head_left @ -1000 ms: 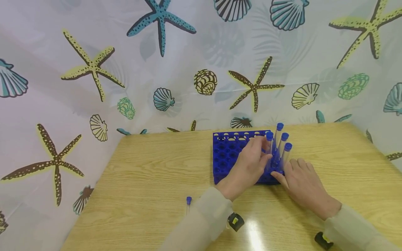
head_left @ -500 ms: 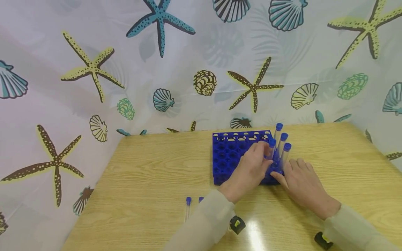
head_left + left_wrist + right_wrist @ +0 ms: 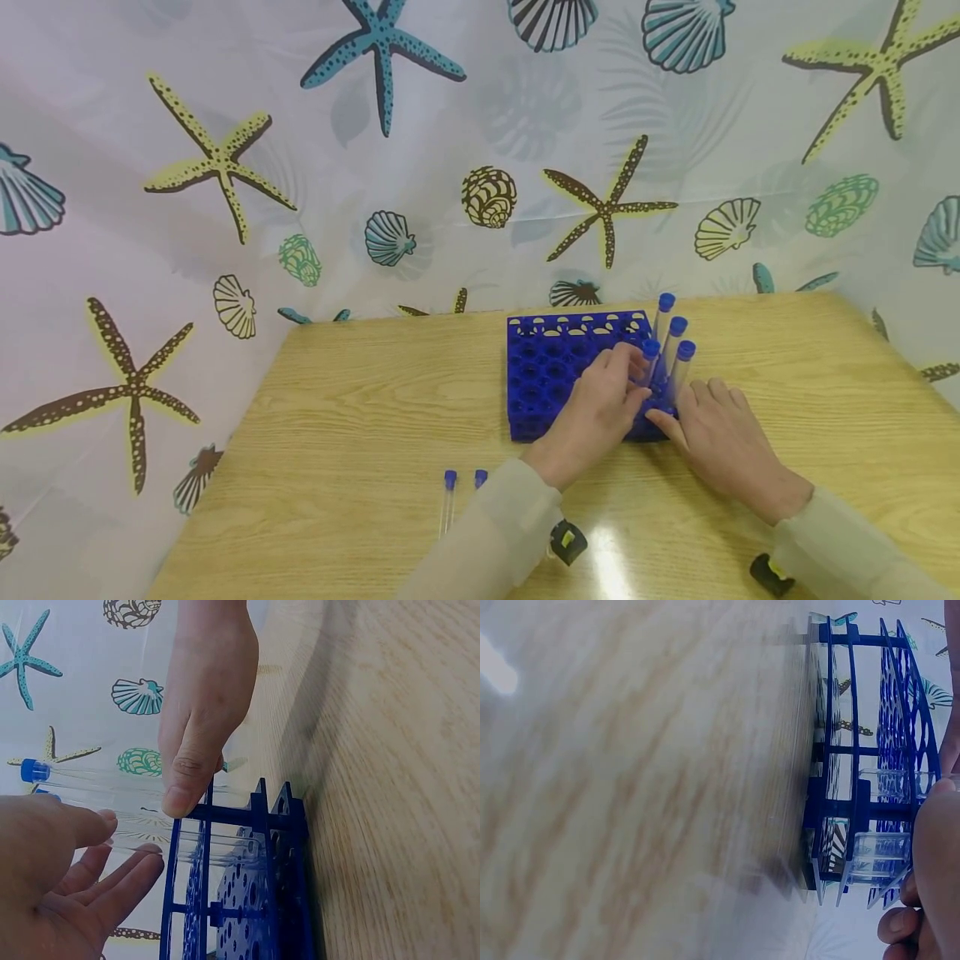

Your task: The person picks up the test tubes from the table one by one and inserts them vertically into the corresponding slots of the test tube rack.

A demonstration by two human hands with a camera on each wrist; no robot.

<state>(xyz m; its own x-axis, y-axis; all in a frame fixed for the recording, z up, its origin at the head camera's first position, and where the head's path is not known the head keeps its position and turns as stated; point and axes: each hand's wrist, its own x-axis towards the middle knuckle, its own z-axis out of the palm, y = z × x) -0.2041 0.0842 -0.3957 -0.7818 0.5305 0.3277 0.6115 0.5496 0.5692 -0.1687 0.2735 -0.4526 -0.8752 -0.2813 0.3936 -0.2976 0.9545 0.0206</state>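
Observation:
A blue test tube rack (image 3: 531, 371) stands on the wooden table, rows of round holes facing up. My left hand (image 3: 592, 412) pinches a clear, blue-capped test tube (image 3: 650, 350) between thumb and fingers, its lower part down in the rack near the right end. Several capped tubes stand at that end; three others show beside it, among them a back tube (image 3: 666, 303) and a front tube (image 3: 685, 353). My right hand (image 3: 723, 437) grips the rack's right end, its thumb on the top edge. Tube bottoms (image 3: 881, 855) show through the rack's open side in the right wrist view.
Two more blue-capped tubes lie on the table near my left sleeve: one at left (image 3: 448, 500), and another (image 3: 480, 478) mostly hidden by the sleeve. A white cloth (image 3: 420, 167) printed with shells and starfish hangs behind the table.
The tube in my left hand has moved down into the rack and slightly right, its cap now lower. My left forearm shifted a little, uncovering a second lying tube. The right hand stays put.

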